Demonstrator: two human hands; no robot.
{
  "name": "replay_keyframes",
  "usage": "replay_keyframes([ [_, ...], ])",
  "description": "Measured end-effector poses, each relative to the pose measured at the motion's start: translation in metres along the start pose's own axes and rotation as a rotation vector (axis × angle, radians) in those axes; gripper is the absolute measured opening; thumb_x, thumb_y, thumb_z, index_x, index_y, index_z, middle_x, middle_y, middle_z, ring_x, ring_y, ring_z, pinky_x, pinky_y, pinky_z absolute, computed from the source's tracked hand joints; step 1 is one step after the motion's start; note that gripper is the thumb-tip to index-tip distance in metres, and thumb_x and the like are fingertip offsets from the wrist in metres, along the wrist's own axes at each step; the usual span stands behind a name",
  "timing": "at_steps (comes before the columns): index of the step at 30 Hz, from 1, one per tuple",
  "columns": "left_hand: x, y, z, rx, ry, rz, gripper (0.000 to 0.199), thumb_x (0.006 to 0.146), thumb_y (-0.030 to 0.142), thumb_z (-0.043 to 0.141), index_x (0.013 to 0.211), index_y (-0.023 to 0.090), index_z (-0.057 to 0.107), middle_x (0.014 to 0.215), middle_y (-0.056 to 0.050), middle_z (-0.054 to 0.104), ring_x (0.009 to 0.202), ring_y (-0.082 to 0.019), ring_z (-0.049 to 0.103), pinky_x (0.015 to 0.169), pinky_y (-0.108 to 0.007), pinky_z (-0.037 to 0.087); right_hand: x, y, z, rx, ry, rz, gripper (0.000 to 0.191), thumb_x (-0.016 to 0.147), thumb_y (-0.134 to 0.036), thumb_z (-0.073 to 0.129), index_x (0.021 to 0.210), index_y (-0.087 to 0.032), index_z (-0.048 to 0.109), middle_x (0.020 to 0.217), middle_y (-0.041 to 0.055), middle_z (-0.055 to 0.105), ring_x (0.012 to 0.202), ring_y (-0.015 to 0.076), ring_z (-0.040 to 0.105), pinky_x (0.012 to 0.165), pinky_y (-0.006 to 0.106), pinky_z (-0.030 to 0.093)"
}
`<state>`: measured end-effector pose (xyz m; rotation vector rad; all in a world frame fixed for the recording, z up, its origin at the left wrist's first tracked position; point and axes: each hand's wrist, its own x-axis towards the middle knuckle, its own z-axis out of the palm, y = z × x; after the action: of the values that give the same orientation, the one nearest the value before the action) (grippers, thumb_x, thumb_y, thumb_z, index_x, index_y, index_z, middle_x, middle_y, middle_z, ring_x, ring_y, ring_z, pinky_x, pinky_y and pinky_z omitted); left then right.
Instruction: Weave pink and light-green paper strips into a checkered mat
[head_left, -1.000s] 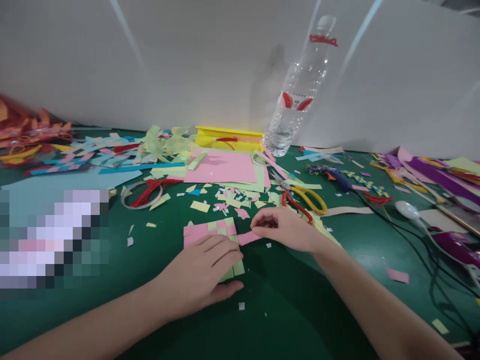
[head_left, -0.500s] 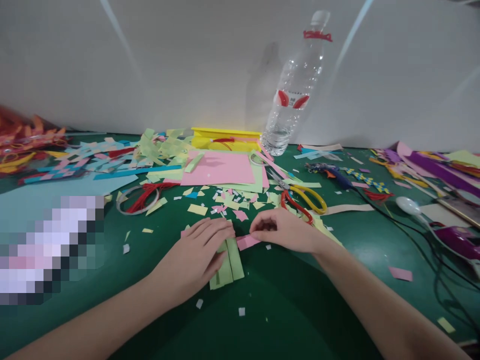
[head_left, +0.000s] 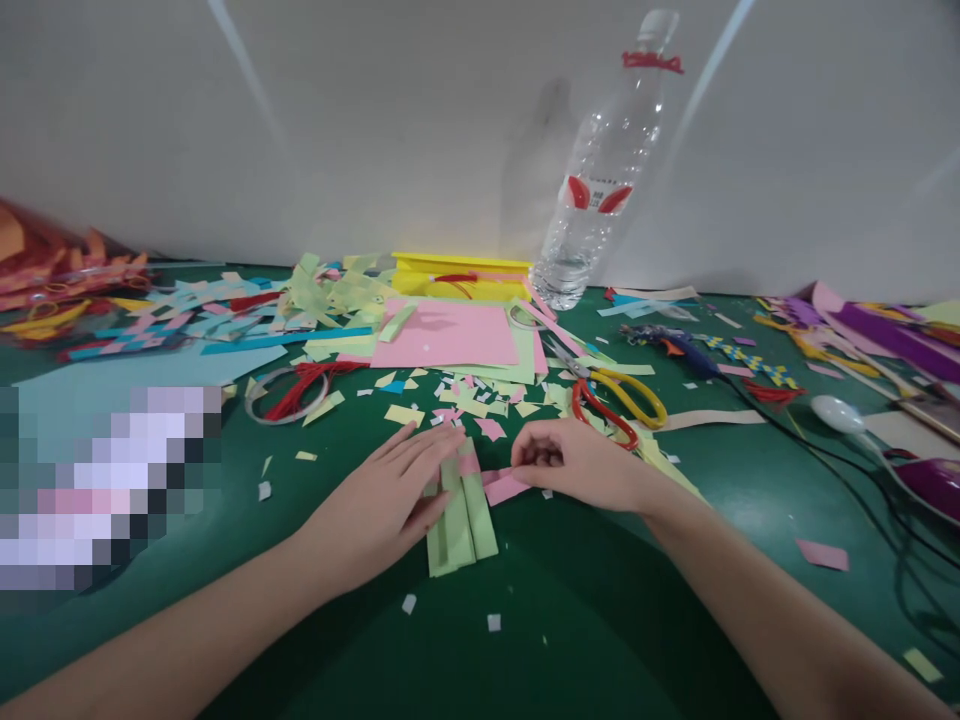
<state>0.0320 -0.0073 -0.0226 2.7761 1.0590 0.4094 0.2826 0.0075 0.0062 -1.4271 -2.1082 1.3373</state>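
Pale green paper strips (head_left: 454,530) lie side by side in front of me on the green table. My left hand (head_left: 382,505) rests flat over their upper left part, fingers stretched out. A pink paper strip (head_left: 505,486) crosses the green ones near the top, passing over the rightmost strip, and its end sticks out to the right. My right hand (head_left: 574,465) pinches that end between thumb and forefinger, its other fingers curled. Whatever lies beneath my left palm is hidden.
Beyond my hands are paper scraps (head_left: 472,400), scissors (head_left: 619,395) with red and yellow handles, and pink sheets (head_left: 450,335). A clear bottle (head_left: 600,170) leans by the wall. To the right are a dark cable (head_left: 825,455) and a purple-handled tool (head_left: 926,485).
My left hand has shifted slightly left and up, uncovering more of the green strips and the pink strip across them. My right hand keeps its pinch on the pink end. The view has shifted slightly.
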Motion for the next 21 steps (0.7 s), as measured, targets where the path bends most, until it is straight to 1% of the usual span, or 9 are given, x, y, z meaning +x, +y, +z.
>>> replay_keyframes([
  [3,0.0004,-0.001,0.001,-0.023,-0.055,-0.008,0.044,0.095,0.027,0.042,0.138,0.021,0.033,0.143,-0.008,0.045,0.133,-0.022,0.039,0.111,-0.049,0.028,0.0,-0.0009,0.0001,0.004,0.002,0.0,0.01,0.079,-0.028,0.061,0.081,-0.018,0.06,0.072,-0.0005,0.06,0.062,0.0102,0.053,0.058,0.024,0.042],
  [7,0.0005,-0.0023,0.002,-0.037,-0.088,-0.003,0.042,0.094,0.025,0.042,0.136,0.022,0.038,0.142,-0.007,0.047,0.132,-0.022,0.039,0.112,-0.051,0.026,-0.0015,-0.0026,-0.0011,0.002,-0.003,-0.004,0.011,0.08,-0.029,0.061,0.082,-0.018,0.061,0.072,-0.0003,0.06,0.062,0.01,0.053,0.057,0.023,0.042],
  [11,0.0003,-0.0028,0.0024,-0.035,-0.086,0.013,0.039,0.096,0.029,0.04,0.135,0.022,0.041,0.141,-0.007,0.048,0.132,-0.022,0.04,0.112,-0.05,0.026,-0.0031,-0.0036,-0.0038,-0.01,-0.044,-0.01,0.01,0.08,-0.028,0.061,0.083,-0.018,0.062,0.074,0.0005,0.062,0.063,0.0103,0.054,0.057,0.023,0.043],
  [16,-0.0002,-0.0023,0.0027,-0.033,-0.089,-0.002,0.039,0.097,0.03,0.039,0.135,0.022,0.041,0.141,-0.006,0.048,0.132,-0.021,0.039,0.112,-0.05,0.026,-0.0025,-0.0013,-0.0055,-0.015,-0.074,-0.046,0.009,0.079,-0.026,0.062,0.083,-0.018,0.062,0.076,0.0006,0.063,0.065,0.0102,0.055,0.059,0.023,0.043],
  [21,-0.0015,-0.0022,0.0036,-0.025,-0.101,-0.012,0.039,0.097,0.031,0.037,0.135,0.026,0.042,0.142,-0.003,0.046,0.133,-0.021,0.038,0.113,-0.048,0.024,-0.0016,0.002,-0.006,-0.002,-0.111,-0.081,0.013,0.079,-0.029,0.063,0.085,-0.018,0.063,0.078,0.0004,0.064,0.067,0.0106,0.056,0.061,0.023,0.044],
])
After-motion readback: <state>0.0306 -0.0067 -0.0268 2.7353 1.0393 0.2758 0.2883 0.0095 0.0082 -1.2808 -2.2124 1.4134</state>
